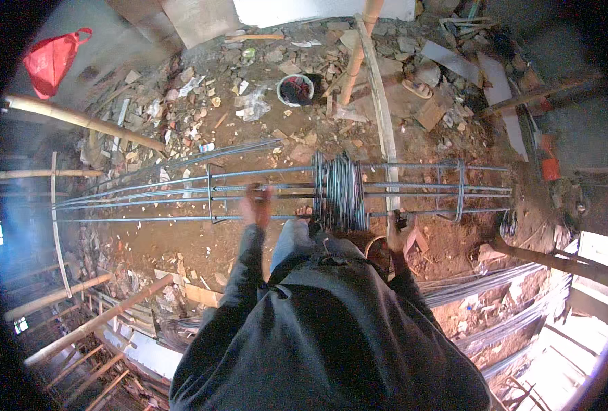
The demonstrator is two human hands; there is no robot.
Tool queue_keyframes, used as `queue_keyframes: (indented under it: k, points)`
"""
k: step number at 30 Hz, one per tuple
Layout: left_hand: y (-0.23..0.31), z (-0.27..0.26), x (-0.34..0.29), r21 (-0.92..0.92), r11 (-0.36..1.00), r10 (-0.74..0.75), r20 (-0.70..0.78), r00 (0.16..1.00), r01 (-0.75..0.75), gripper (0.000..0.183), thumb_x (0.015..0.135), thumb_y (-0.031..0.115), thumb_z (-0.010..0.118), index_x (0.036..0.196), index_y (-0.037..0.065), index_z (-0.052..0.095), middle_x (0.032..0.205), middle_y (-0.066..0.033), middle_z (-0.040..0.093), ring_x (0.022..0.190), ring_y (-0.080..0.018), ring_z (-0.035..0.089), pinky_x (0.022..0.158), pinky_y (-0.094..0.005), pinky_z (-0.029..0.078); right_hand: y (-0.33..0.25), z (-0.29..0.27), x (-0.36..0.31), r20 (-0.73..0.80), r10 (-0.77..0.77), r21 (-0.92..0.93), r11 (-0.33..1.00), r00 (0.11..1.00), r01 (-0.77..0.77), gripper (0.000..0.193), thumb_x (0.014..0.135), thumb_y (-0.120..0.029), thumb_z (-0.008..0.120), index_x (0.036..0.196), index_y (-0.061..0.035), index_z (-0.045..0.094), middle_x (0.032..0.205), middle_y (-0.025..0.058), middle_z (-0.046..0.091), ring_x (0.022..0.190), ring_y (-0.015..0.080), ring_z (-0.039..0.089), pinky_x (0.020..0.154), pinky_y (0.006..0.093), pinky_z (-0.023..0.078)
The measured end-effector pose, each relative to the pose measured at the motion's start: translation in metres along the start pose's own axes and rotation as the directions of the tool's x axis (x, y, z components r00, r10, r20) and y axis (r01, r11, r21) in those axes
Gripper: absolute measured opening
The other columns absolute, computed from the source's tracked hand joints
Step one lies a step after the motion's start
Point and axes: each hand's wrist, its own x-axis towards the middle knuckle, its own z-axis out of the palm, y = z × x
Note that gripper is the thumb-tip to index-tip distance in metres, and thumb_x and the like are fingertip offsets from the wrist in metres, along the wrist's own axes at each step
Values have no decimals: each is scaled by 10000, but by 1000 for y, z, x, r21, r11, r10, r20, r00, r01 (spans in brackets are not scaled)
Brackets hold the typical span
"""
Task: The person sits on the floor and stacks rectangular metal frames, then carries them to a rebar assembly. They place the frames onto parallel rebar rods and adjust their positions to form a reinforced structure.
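Note:
Long steel rebars (140, 185) run left to right in front of me. A thick stack of rectangular steel stirrups (340, 192) is bunched around them near the middle. Single stirrups stand apart along the bars, one to the left (210, 198) and others to the right (461, 192). My left hand (256, 205) is at the bars between the left stirrup and the stack, its fingers curled and slightly blurred; what they hold is hidden. Right of the stack, my right hand (403, 234) is closed on a small dark object (400, 220), too small to name, beside the lower bar.
A wooden strip (379, 96) passes under the bars at the right, near a leaning bamboo pole (354, 65). Beyond lie rubble and a white bucket (295, 90) with dark contents. A red bag (54, 61) is far left. More rebars (482, 284) lie at lower right.

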Motion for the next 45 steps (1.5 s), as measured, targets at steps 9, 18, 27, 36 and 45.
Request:
queue_keyframes:
  k: [9,18,27,36,45]
  points:
    - [72,114,-76,146,986,43,259,965,-83,540,908,468,784,1272,102,625,1016,-197,758,953,-459,717,802,-547,554,-22,-24,2,89,-4,-37,999,996,7,513,894,-436,815,1095,10,660,1006,196,738,913,387,699,847,472,538]
    - [-47,86,-45,70,990,111,120,987,-120,415,926,378,758,1234,108,695,971,-157,770,913,-357,748,810,-478,570,15,-20,16,182,-61,117,992,981,40,410,877,-374,839,1005,-27,663,893,117,696,798,294,635,777,436,527]
    - [-40,-4,-48,462,885,165,-203,965,-54,462,894,282,778,1295,91,650,1201,-208,719,1069,-415,670,873,-513,528,-18,-34,12,227,-75,53,997,971,64,369,902,-351,804,1070,-47,681,918,139,717,847,334,676,790,459,535]
    - [75,131,-82,222,960,112,244,963,-168,361,961,398,701,1079,57,692,994,-212,741,932,-426,717,797,-555,547,-110,-10,17,492,-268,-155,909,828,386,493,950,-509,725,1172,-68,736,1121,180,740,1061,371,702,941,474,548]
    - [63,125,-73,49,993,101,58,993,-104,232,901,249,752,1052,76,714,935,-171,755,889,-393,732,779,-503,570,-66,41,18,475,-333,-83,904,814,419,404,915,-449,729,1191,-156,759,1157,171,744,1069,375,703,909,513,566]
